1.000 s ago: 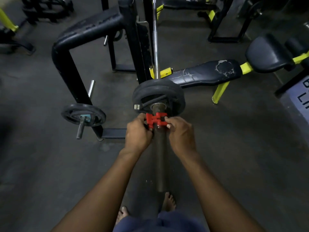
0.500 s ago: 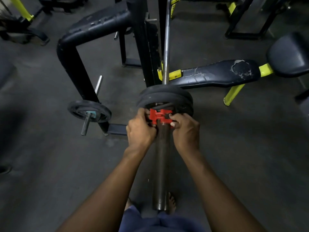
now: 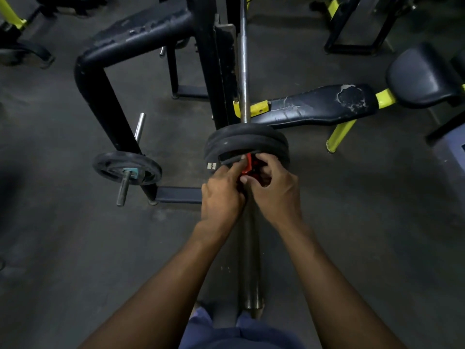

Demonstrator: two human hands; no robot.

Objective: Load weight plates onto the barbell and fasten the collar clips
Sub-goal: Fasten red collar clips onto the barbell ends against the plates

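Head view: red collar clip [image 3: 248, 165] against black weight plates [image 3: 247, 142].

Both forearms bare, stretched forward from the near edge and converging toward the middle of the scene. Left hand [image 3: 221, 197] palm down, knuckles up, index finger extended far and to the right, its tip on the red clip [image 3: 248, 165]. Right hand [image 3: 273, 191] just beside it, touching at the thumbs, fingers curled and pinched around the clip from the right. Wrists nearly straight, elbows out of view. One foot barely visible below.
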